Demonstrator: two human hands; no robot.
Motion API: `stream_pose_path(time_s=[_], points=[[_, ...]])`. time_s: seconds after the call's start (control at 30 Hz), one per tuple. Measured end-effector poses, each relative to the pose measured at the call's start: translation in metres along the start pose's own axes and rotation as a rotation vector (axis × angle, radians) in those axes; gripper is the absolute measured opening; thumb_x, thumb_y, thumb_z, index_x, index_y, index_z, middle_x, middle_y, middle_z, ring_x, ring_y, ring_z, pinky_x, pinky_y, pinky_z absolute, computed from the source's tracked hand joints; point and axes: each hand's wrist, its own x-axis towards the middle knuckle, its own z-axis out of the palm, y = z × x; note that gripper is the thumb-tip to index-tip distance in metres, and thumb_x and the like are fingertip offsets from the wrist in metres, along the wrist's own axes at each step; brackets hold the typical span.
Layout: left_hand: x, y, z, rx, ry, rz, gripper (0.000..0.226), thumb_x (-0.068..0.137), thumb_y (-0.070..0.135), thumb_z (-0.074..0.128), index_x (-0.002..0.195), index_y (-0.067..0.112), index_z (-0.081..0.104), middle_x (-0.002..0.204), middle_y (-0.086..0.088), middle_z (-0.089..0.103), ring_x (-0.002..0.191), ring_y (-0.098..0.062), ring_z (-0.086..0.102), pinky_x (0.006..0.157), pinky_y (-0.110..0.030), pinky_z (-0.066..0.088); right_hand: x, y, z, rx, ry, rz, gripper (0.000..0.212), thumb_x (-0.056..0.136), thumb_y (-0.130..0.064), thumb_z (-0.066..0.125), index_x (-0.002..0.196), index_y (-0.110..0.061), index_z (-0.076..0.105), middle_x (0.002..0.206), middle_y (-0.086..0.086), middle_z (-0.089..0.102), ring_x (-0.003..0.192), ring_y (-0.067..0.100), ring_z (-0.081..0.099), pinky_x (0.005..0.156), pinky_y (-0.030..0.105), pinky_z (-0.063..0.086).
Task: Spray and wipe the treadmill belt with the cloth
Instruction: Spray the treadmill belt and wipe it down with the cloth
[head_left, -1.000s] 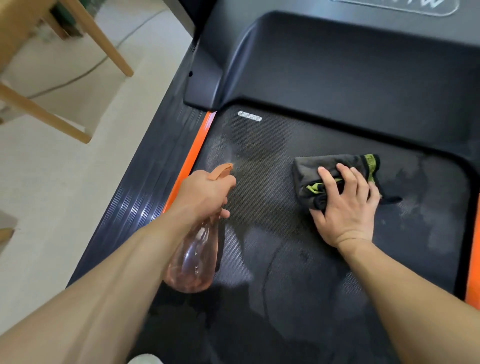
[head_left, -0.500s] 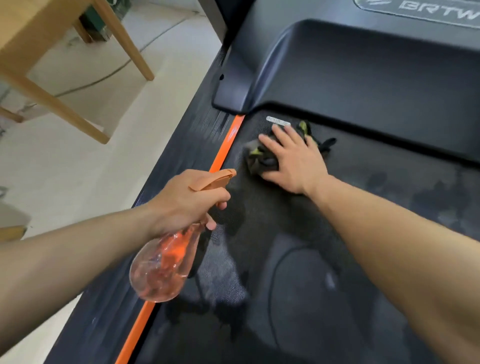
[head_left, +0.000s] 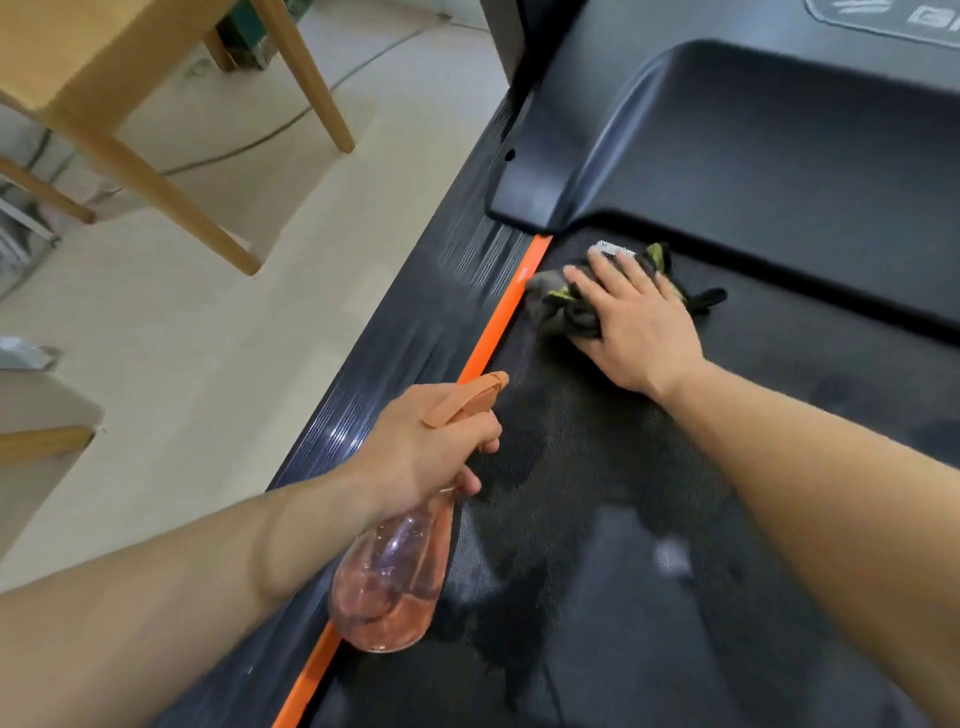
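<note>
Dark cloth (head_left: 567, 307) lies mostly hidden beneath the flat right hand (head_left: 641, 325).

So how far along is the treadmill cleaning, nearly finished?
Partway, I'd judge. Done: the belt shows dark wet patches beside the spray bottle, so spraying has happened. In hand: the right hand presses the cloth flat at the belt's front corner by the orange strip, while the left hand grips the bottle. Left: the blotchy stretch farther right looks unwiped.
</note>
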Motion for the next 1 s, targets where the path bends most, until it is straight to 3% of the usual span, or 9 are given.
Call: stream_pose_path(time_s=[0.1, 0.23, 0.37, 0.47, 0.6, 0.7, 0.83, 0.9, 1.0], points=[[0.002, -0.002, -0.006, -0.006, 0.037, -0.022, 0.052, 0.069, 0.029, 0.067, 0.114, 0.006, 0.076, 0.085, -0.006, 0.074, 0.053, -0.027, 0.066, 0.072, -0.042, 0.053, -0.010, -0.022, 0.007, 0.012, 0.033, 0.106, 0.072, 0.095, -0.055, 0.049, 0.159, -0.032, 0.024, 0.169, 0.000, 0.015, 0.156, 0.029, 0.010, 0.122, 0.055, 0.013], [0.005, -0.002, -0.011, 0.006, 0.103, -0.031, 0.041, 0.083, 0.023, 0.068, 0.120, 0.008, 0.075, 0.079, -0.004, 0.074, 0.051, -0.026, 0.064, 0.070, -0.039, 0.050, -0.089, -0.041, 0.020, -0.093, -0.017, -0.304, 0.078, 0.084, -0.057, 0.046, 0.155, -0.029, 0.035, 0.166, 0.004, 0.026, 0.152, 0.036, 0.024, 0.117, 0.061, 0.027], [0.002, 0.002, -0.010, 0.062, 0.058, 0.001, 0.030, 0.090, 0.020, 0.065, 0.115, 0.008, 0.077, 0.082, -0.005, 0.074, 0.054, -0.023, 0.067, 0.065, -0.033, 0.052, -0.153, -0.028, 0.021, -0.215, -0.132, -0.554, 0.083, 0.080, -0.057, 0.042, 0.158, -0.032, 0.028, 0.168, 0.002, 0.020, 0.153, 0.033, 0.021, 0.118, 0.055, 0.025], [0.000, 0.006, -0.005, 0.035, 0.016, -0.006, 0.036, 0.082, 0.024, 0.065, 0.108, 0.002, 0.075, 0.080, -0.009, 0.070, 0.055, -0.027, 0.066, 0.059, -0.031, 0.050, -0.181, -0.013, 0.024, -0.215, -0.154, -0.534, 0.085, 0.080, -0.054, 0.044, 0.160, -0.035, 0.022, 0.169, 0.000, 0.015, 0.154, 0.031, 0.016, 0.122, 0.052, 0.020], [-0.005, 0.005, 0.002, 0.088, -0.005, -0.030, 0.020, 0.090, 0.022, 0.063, 0.075, 0.008, 0.066, 0.070, -0.011, 0.065, 0.056, -0.028, 0.069, 0.057, -0.031, 0.052, -0.188, 0.000, 0.022, -0.200, -0.122, -0.512, 0.089, 0.078, -0.051, 0.050, 0.160, -0.036, 0.019, 0.170, -0.002, 0.013, 0.155, 0.029, 0.017, 0.119, 0.051, 0.020], [-0.011, 0.000, 0.005, 0.100, -0.007, -0.027, 0.020, 0.090, 0.023, 0.063, 0.078, 0.007, 0.067, 0.073, -0.012, 0.067, 0.055, -0.027, 0.071, 0.059, -0.032, 0.053, -0.182, -0.004, 0.023, -0.142, -0.113, -0.417, 0.098, 0.073, -0.050, 0.061, 0.160, -0.035, 0.019, 0.170, 0.000, 0.012, 0.155, 0.029, 0.017, 0.118, 0.053, 0.029], [-0.019, -0.007, 0.001, 0.102, -0.006, -0.016, 0.033, 0.088, 0.023, 0.065, 0.109, -0.001, 0.073, 0.087, -0.017, 0.076, 0.056, -0.029, 0.072, 0.066, -0.036, 0.056, -0.119, -0.016, 0.017, -0.014, -0.053, -0.198, 0.098, 0.078, -0.045, 0.073, 0.159, -0.032, 0.020, 0.169, 0.005, 0.016, 0.154, 0.035, 0.019, 0.114, 0.059, 0.033], [-0.022, -0.014, -0.002, 0.091, 0.019, -0.031, 0.029, 0.090, 0.019, 0.066, 0.108, -0.002, 0.072, 0.093, -0.021, 0.078, 0.056, -0.029, 0.071, 0.067, -0.037, 0.056, -0.061, -0.025, 0.008, 0.075, 0.004, -0.007, 0.086, 0.087, -0.048, 0.066, 0.159, -0.029, 0.023, 0.169, 0.007, 0.015, 0.154, 0.037, 0.015, 0.116, 0.061, 0.027], [-0.026, -0.025, -0.011, 0.021, 0.067, -0.065, 0.025, 0.093, 0.013, 0.066, 0.114, 0.001, 0.073, 0.082, -0.013, 0.072, 0.056, -0.031, 0.066, 0.054, -0.029, 0.051, -0.007, -0.048, 0.000, 0.190, 0.001, 0.252, 0.074, 0.095, -0.058, 0.048, 0.158, -0.027, 0.026, 0.169, 0.005, 0.013, 0.155, 0.034, 0.009, 0.120, 0.059, 0.017]])
